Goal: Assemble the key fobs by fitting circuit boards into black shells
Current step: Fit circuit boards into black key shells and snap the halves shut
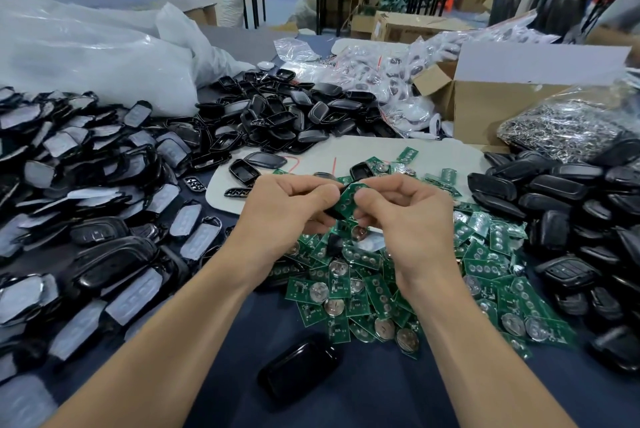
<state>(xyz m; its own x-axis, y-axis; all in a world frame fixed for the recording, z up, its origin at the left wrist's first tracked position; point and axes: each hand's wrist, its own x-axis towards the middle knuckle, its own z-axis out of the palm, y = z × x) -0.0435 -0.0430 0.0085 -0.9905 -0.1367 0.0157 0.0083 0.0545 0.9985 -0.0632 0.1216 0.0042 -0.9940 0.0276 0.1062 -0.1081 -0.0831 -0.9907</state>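
Fitting: left hand (291,209) is gripping a black plastic shell (333,213); right hand (410,216) is pinching a green circuit board (349,197) into it. Next move is probably calling for pressing it flat.

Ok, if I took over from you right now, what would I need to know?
Left hand: grips a black shell.
Right hand: pinches a green circuit board, which is tilted against that shell and not seated flat yet.
Parts: the pile of loose boards lies under the hands, and the heap of empty shells lies behind.
Done: maybe the one black fob nearest you; I cannot tell whether it is finished.
Left: press this board in, then work through the big pile of boards.
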